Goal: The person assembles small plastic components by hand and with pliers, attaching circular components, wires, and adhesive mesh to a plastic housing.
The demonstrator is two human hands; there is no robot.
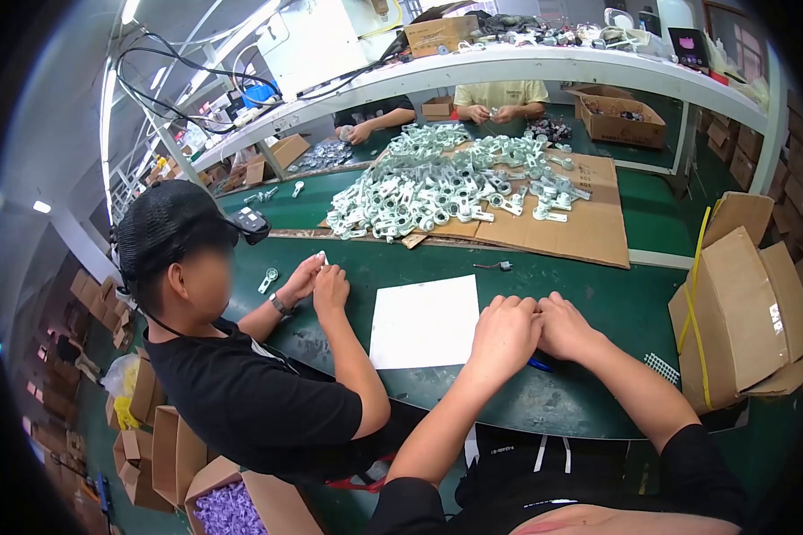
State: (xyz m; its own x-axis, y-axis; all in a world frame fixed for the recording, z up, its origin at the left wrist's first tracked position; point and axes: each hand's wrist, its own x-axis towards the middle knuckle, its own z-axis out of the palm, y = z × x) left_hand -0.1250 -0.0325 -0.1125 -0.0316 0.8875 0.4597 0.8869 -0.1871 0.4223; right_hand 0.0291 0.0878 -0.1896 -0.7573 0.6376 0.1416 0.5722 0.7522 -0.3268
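My left hand (509,328) and my right hand (564,326) meet over the green table, fingers curled together. Whatever they pinch is hidden behind the fingers. Below them, a blue thing (539,364), perhaps a pen, pokes out beside my right wrist. Left of my hands lies a white sheet of paper (424,325). Just beyond them rests a small motor-like part with a dark lead (505,266). Farther off, a large heap of pale green plastic parts (419,192), each with a round end and a handle, is piled on flattened cardboard (589,234).
A co-worker in a black cap (174,223) sits at my left, handling a small white piece. An open cardboard box (740,312) with a yellow strap stands at right. A shelf (509,64) spans the far side; two people work beyond. Purple parts (230,510) fill a box at lower left.
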